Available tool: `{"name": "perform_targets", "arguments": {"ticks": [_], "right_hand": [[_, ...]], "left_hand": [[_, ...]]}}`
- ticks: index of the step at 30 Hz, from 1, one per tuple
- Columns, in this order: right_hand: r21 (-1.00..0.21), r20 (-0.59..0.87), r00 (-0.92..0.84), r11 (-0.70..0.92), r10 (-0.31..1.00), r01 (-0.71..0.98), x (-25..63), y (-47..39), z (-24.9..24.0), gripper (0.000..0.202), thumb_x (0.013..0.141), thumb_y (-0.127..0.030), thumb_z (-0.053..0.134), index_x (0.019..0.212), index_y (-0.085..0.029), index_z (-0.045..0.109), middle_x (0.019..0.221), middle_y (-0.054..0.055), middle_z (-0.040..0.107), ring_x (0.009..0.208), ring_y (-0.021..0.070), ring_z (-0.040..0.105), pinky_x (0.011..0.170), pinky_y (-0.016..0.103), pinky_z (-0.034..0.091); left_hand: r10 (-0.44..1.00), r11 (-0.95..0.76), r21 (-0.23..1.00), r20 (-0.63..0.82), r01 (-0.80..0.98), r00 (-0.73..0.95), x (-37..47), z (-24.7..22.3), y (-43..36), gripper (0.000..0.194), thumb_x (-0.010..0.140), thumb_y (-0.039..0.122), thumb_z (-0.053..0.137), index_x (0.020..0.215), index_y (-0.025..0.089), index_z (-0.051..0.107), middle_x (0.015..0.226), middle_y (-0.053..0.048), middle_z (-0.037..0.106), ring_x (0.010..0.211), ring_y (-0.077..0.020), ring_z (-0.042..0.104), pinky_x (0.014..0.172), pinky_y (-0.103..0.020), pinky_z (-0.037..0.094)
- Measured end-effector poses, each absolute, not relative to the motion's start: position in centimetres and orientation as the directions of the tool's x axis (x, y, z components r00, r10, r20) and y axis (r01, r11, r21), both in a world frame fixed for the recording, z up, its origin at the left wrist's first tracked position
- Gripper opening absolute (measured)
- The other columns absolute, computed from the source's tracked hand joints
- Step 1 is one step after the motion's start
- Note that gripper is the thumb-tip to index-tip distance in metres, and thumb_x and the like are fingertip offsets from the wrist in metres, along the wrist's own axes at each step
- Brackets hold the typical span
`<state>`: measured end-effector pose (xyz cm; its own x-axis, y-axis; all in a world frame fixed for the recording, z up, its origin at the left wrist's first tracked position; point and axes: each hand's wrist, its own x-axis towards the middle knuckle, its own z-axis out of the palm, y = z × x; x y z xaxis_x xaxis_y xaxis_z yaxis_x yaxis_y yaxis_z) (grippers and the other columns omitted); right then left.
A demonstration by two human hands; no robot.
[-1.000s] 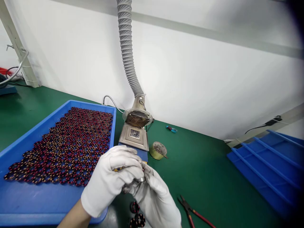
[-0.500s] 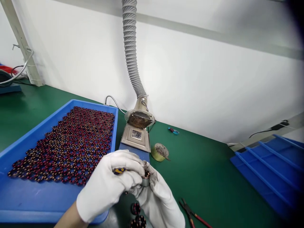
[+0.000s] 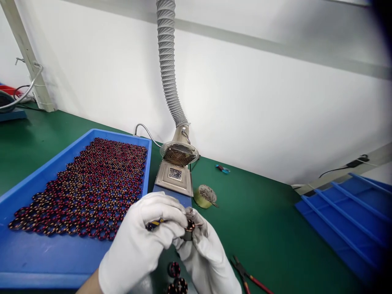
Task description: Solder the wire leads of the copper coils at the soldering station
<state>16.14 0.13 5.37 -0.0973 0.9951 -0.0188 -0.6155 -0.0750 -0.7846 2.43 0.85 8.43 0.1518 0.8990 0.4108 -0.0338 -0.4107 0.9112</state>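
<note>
My left hand, in a white glove, is closed round a tool with a dark and yellow handle; its working end is hidden by the fingers. Its fingertips meet a small dark ring coil with copper-coloured spots round its rim. From the other side, my gloved right hand pinches this coil between thumb and fingers. The glove's fingertips are stained grey. Beneath the hands lie a few more ring coils, dark with red and copper marks, one of them a little apart.
A blue tray at left holds many ring coils in rows. Behind the hands stands a solder pot under an extraction hose, beside a round tin. Red-handled cutters lie at right, near a blue ribbed panel.
The coil between my hands has turned slightly, and more of its dark side and rim shows. The tool handle in my left hand has tilted a little. Both hands stay in nearly the same place.
</note>
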Motion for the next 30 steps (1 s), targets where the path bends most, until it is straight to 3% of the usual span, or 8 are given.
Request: {"name": "perform_targets", "arguments": {"ticks": [3,5,8,11,17,23,26,30], "right_hand": [[-0.862,0.074,0.140,0.134,0.987,-0.490,16.0,0.7,4.5,0.028,0.059,-0.024,0.080,0.083,-0.022,0.066,0.078,0.002,0.068,0.068,0.0154,0.064,0.062,0.026,0.053],[-0.884,0.218,0.314,0.324,0.924,-0.339,15.5,0.8,4.1,0.029,0.056,-0.015,0.080,0.079,-0.024,0.065,0.080,0.001,0.069,0.074,0.0163,0.065,0.064,0.025,0.053],[-0.800,0.550,0.479,0.596,0.684,0.068,14.4,0.3,3.5,0.034,0.058,-0.003,0.074,0.079,-0.028,0.065,0.091,0.000,0.068,0.087,0.0178,0.063,0.076,0.031,0.051],[-0.664,0.737,0.443,0.671,0.511,0.331,13.4,-0.4,3.0,0.043,0.061,0.000,0.070,0.086,-0.034,0.067,0.096,-0.001,0.067,0.093,0.0194,0.061,0.084,0.037,0.048],[-0.697,0.698,0.541,0.619,0.470,0.362,13.1,-0.4,3.3,0.042,0.059,-0.001,0.072,0.083,-0.035,0.065,0.091,-0.002,0.064,0.086,0.0190,0.060,0.081,0.038,0.050],[-0.703,0.695,0.533,0.613,0.483,0.361,13.2,-0.4,3.4,0.041,0.060,-0.004,0.074,0.085,-0.035,0.063,0.096,-0.002,0.063,0.088,0.0189,0.059,0.077,0.035,0.050],[-0.699,0.703,0.512,0.610,0.494,0.372,13.2,-0.5,3.3,0.042,0.059,-0.002,0.073,0.084,-0.034,0.063,0.094,-0.002,0.064,0.087,0.0188,0.060,0.077,0.036,0.050],[-0.691,0.713,0.483,0.623,0.508,0.366,13.4,-0.5,3.7,0.037,0.061,-0.001,0.070,0.081,-0.032,0.063,0.090,-0.001,0.065,0.084,0.0185,0.060,0.078,0.036,0.050]], "left_hand": [[0.912,-0.406,0.907,0.410,-0.111,0.011,2.1,8.0,0.8,0.025,0.070,0.006,0.053,0.072,0.025,0.068,0.088,0.002,0.066,0.091,-0.0143,0.058,0.078,-0.019,0.046],[0.955,-0.296,0.944,0.293,-0.148,-0.037,2.0,7.9,1.0,0.019,0.074,0.012,0.057,0.080,0.026,0.068,0.097,0.003,0.066,0.094,-0.0139,0.058,0.078,-0.018,0.046],[0.980,-0.056,0.974,0.095,-0.218,0.172,3.0,8.0,1.7,0.026,0.071,0.023,0.065,0.097,0.021,0.067,0.096,-0.002,0.068,0.087,-0.0170,0.061,0.077,-0.023,0.049],[0.959,0.081,0.927,0.026,-0.366,0.281,4.5,7.6,1.9,0.020,0.071,0.026,0.065,0.087,0.015,0.070,0.085,-0.005,0.070,0.082,-0.0173,0.062,0.078,-0.025,0.048],[0.992,-0.111,0.795,0.057,-0.596,-0.109,4.3,7.2,1.8,0.012,0.066,0.030,0.071,0.071,0.020,0.072,0.080,-0.002,0.072,0.075,-0.0137,0.064,0.075,-0.020,0.050],[0.992,0.078,0.951,-0.045,-0.298,0.118,3.6,8.5,1.8,0.016,0.059,0.013,0.069,0.075,0.016,0.072,0.073,-0.002,0.071,0.065,-0.0130,0.063,0.061,-0.018,0.050],[0.999,-0.039,0.933,0.050,-0.357,0.021,3.8,8.1,1.5,0.015,0.060,0.005,0.061,0.065,0.016,0.070,0.068,-0.001,0.070,0.065,-0.0122,0.063,0.062,-0.017,0.049],[0.988,-0.152,0.901,0.133,-0.406,-0.076,3.2,7.6,1.3,0.018,0.065,0.008,0.062,0.074,0.020,0.071,0.074,0.000,0.070,0.068,-0.0116,0.063,0.062,-0.017,0.049]]}}
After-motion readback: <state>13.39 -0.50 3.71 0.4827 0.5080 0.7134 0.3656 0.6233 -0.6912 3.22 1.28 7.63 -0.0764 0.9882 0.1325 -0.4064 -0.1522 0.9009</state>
